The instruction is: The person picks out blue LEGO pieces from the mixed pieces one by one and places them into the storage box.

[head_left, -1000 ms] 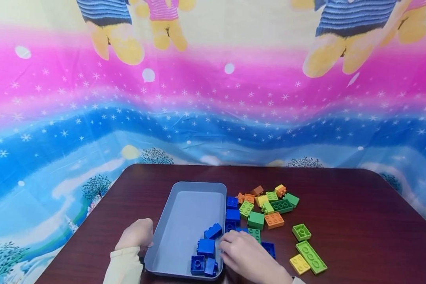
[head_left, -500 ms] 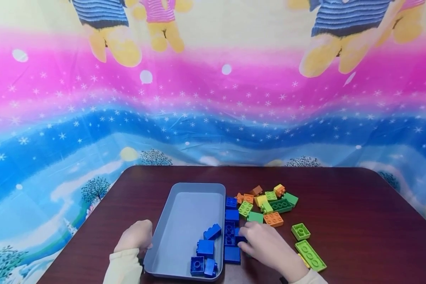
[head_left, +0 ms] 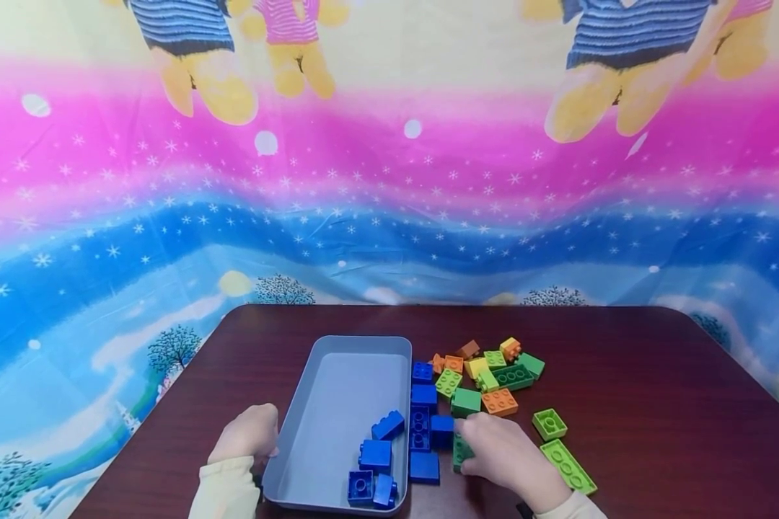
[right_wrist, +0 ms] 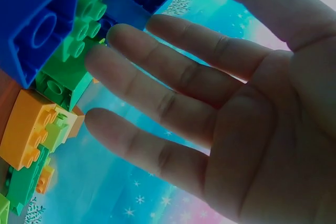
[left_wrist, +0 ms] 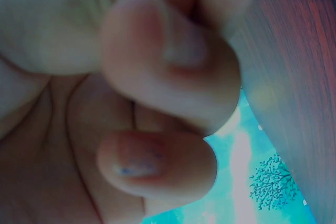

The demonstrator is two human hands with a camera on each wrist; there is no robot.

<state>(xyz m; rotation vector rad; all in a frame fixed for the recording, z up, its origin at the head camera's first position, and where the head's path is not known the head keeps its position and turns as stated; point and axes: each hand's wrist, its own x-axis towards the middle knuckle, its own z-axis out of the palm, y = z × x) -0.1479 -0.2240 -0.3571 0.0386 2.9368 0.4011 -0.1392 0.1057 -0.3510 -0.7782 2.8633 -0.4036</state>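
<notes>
My right hand [head_left: 503, 454] hovers at the near end of the loose bricks, fingers straight and apart in the right wrist view, with nothing between them. Its fingertips overlap a green brick [head_left: 461, 454], close to a blue brick [head_left: 442, 431]. A blue brick [right_wrist: 39, 30] with its hollow underside showing is near those fingers in the right wrist view. More blue bricks [head_left: 424, 467] line the right side of a grey tray [head_left: 298, 404]. Inside the tray lie several blue bricks [head_left: 375, 455]. My left hand [head_left: 247, 432] is curled in a fist against the tray's left side, holding nothing.
Green, orange and yellow bricks [head_left: 498, 401] are scattered right of the tray. Two lime bricks [head_left: 568, 467] lie farther right, by the right forearm. The dark wooden table [head_left: 649, 389] ends at a patterned cloth [head_left: 389, 180] behind.
My right hand has moved right, from the tray's edge to the green brick. A blue brick now shows at the near end of the row beside the tray. The left hand stays put.
</notes>
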